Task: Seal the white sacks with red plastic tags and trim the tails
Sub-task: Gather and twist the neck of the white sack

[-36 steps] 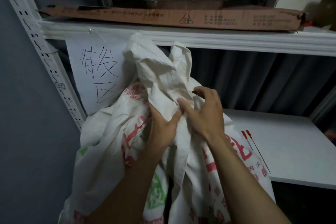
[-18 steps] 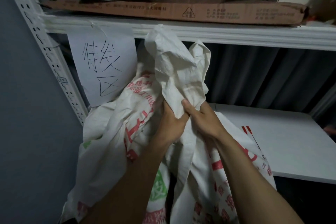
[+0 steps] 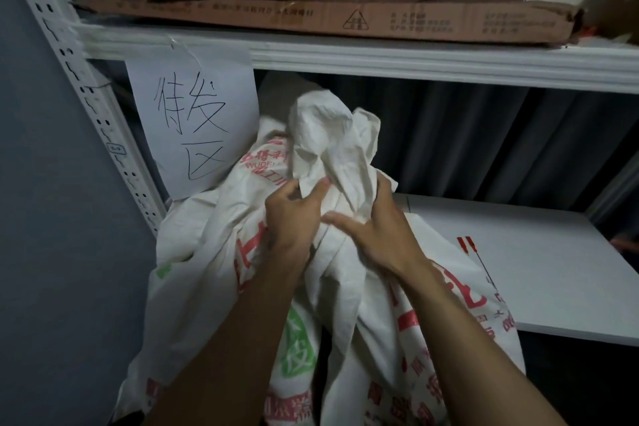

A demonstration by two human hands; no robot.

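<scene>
A white woven sack (image 3: 207, 252) with red and green print leans against the shelf's left post, its mouth bunched upward into a crumpled neck (image 3: 328, 138). My left hand (image 3: 290, 218) pinches the neck's cloth from the left, thumb and fingers closed on it. From the right, my right hand (image 3: 373, 228) wraps the same gathered cloth, its thumb lying across the front. Two red plastic tags (image 3: 466, 245) with thin tails lie on the white shelf board just right of the sack, untouched.
A white shelf board (image 3: 536, 270) extends to the right. The upper shelf rail (image 3: 415, 62) sits close above the sack and carries a flat brown carton (image 3: 328, 17). A paper sign (image 3: 193, 121) with handwriting hangs at the left, beside the perforated post (image 3: 86, 97).
The sack's bunched top has dropped lower below the upper shelf rail. Both hands have shifted their hold on the neck, the right thumb now lying across the front of the gather.
</scene>
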